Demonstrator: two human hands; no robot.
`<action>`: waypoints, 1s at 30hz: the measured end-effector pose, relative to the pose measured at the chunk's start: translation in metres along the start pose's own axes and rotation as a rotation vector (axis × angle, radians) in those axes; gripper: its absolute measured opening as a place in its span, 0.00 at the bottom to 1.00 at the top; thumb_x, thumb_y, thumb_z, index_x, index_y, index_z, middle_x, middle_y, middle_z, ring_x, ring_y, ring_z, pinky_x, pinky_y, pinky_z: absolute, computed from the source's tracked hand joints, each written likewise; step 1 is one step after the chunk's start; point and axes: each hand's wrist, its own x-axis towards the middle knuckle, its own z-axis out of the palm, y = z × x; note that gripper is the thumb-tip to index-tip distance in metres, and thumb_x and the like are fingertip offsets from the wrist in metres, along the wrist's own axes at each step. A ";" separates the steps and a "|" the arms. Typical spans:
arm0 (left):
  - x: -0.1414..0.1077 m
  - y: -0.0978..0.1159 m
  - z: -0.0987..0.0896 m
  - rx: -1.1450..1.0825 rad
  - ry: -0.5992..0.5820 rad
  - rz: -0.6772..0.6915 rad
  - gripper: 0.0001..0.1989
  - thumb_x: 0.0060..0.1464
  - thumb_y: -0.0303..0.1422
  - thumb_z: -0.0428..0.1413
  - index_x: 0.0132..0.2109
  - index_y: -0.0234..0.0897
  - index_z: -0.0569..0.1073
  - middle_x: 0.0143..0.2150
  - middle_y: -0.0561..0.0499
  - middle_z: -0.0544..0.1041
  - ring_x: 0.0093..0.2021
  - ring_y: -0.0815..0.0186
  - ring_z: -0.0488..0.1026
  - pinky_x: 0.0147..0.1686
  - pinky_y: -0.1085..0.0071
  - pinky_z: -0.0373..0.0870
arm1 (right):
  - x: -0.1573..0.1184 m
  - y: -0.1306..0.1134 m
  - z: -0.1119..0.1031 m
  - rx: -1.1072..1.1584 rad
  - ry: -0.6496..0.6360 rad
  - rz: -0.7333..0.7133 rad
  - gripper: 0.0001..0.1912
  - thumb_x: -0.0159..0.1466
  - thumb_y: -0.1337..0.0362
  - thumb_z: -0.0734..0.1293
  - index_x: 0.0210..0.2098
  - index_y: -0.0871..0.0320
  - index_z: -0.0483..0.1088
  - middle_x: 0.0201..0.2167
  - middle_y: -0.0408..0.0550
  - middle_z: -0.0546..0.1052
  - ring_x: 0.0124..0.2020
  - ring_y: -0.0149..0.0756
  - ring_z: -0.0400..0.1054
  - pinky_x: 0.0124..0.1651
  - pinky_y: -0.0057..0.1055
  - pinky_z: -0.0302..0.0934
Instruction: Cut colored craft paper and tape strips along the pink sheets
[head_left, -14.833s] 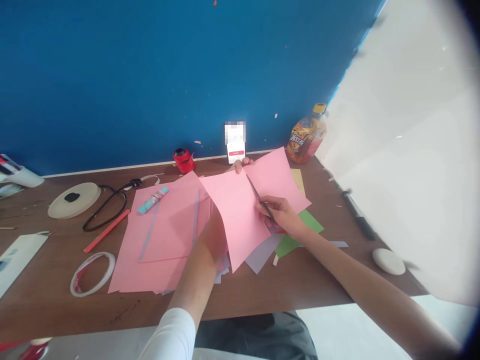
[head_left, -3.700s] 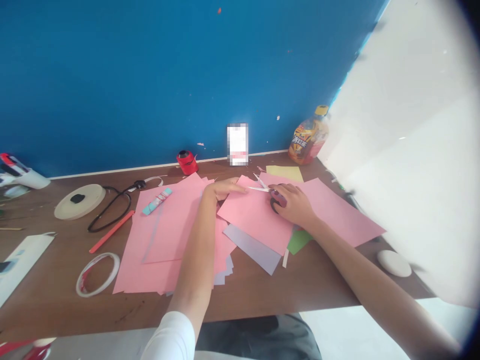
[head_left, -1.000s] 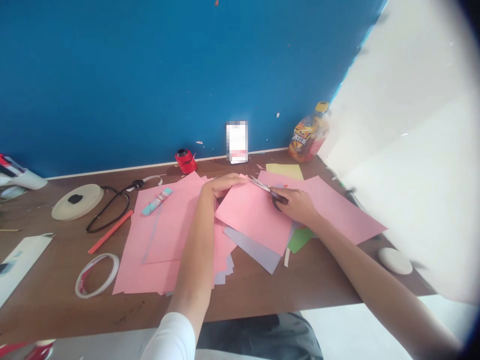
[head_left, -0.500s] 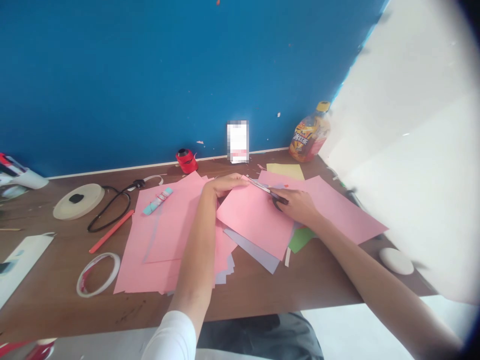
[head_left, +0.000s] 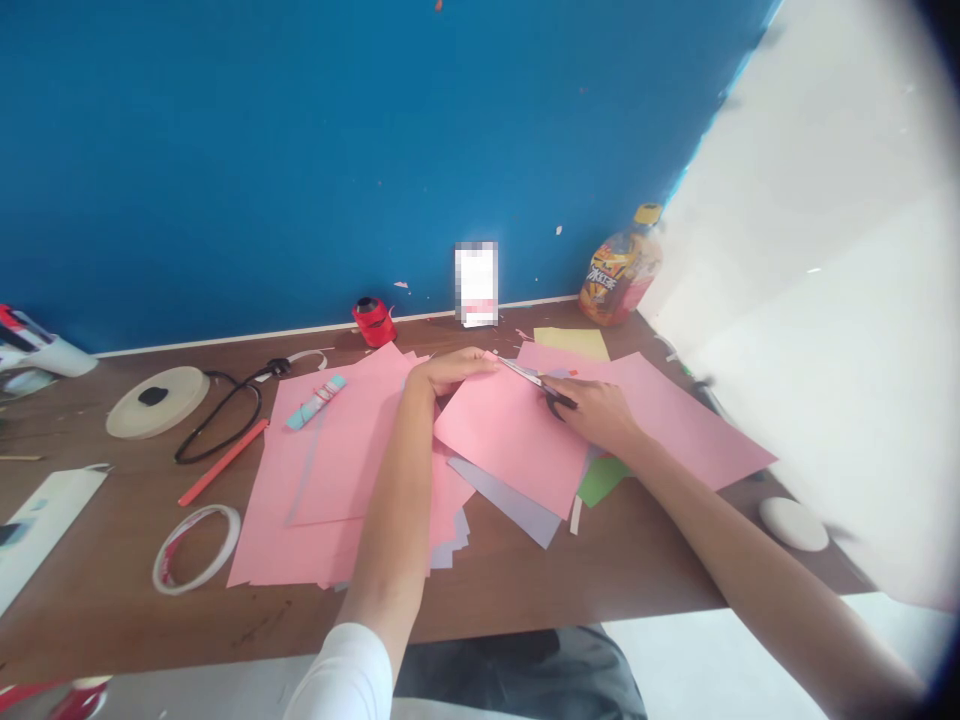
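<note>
A sheet of pink paper (head_left: 517, 435) lies slanted in front of me, its upper left corner pinched in my left hand (head_left: 456, 370). Black-handled scissors (head_left: 559, 402) are in my right hand (head_left: 592, 408), the fingers wrapped round the handles. Their silver blades point to the upper left, along the far edge of the sheet, close to my left fingertips. Beneath the sheet a lilac paper (head_left: 510, 500) and a green paper (head_left: 602, 480) stick out. More pink sheets (head_left: 277, 520) are piled under and left of my left forearm, and another pink sheet (head_left: 682, 420) lies to the right.
A cyan rolled piece (head_left: 315, 403) rests on the left pile. Around it are a tape roll (head_left: 196, 550), a red strip (head_left: 223, 463), a black cable (head_left: 217, 420) and a red spool (head_left: 373, 322). A drink bottle (head_left: 619, 268) stands at the back right; a white mouse (head_left: 793, 525) lies right.
The scissor blades look slightly further apart than before. Both hands and the pink sheet stay almost in place; the view has shifted very slightly.
</note>
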 end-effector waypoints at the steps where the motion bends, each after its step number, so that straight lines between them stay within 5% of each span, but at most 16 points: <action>1: 0.000 0.000 0.000 0.004 -0.003 0.003 0.18 0.51 0.42 0.65 0.43 0.32 0.80 0.42 0.43 0.82 0.38 0.64 0.77 0.41 0.69 0.71 | 0.000 0.000 0.000 -0.003 0.003 0.002 0.23 0.64 0.65 0.61 0.56 0.44 0.74 0.43 0.42 0.82 0.37 0.39 0.74 0.32 0.31 0.55; 10: 0.003 -0.006 -0.009 0.013 0.009 0.084 0.22 0.49 0.43 0.67 0.48 0.32 0.80 0.44 0.42 0.82 0.39 0.63 0.78 0.42 0.67 0.72 | 0.002 -0.002 -0.004 0.101 -0.002 0.132 0.23 0.62 0.64 0.62 0.55 0.43 0.75 0.38 0.41 0.83 0.33 0.39 0.74 0.32 0.30 0.56; 17: 0.006 -0.007 -0.006 0.069 0.033 0.059 0.20 0.48 0.41 0.68 0.44 0.32 0.82 0.40 0.42 0.82 0.36 0.64 0.77 0.40 0.67 0.72 | 0.003 -0.002 -0.003 0.107 0.005 0.067 0.23 0.62 0.64 0.62 0.55 0.43 0.74 0.38 0.41 0.82 0.34 0.38 0.73 0.33 0.30 0.56; 24: 0.008 -0.002 0.000 0.129 -0.008 0.099 0.14 0.47 0.39 0.67 0.33 0.31 0.79 0.36 0.46 0.80 0.33 0.67 0.72 0.37 0.68 0.67 | 0.002 0.001 -0.002 0.051 -0.026 0.023 0.24 0.62 0.63 0.63 0.56 0.45 0.74 0.36 0.42 0.82 0.33 0.38 0.72 0.32 0.30 0.54; 30: 0.007 0.001 0.005 0.151 -0.018 0.157 0.19 0.46 0.40 0.68 0.23 0.32 0.68 0.31 0.50 0.75 0.30 0.71 0.65 0.34 0.69 0.60 | 0.002 0.002 -0.002 0.042 -0.016 0.001 0.23 0.64 0.63 0.62 0.57 0.45 0.74 0.39 0.43 0.83 0.35 0.38 0.73 0.33 0.30 0.54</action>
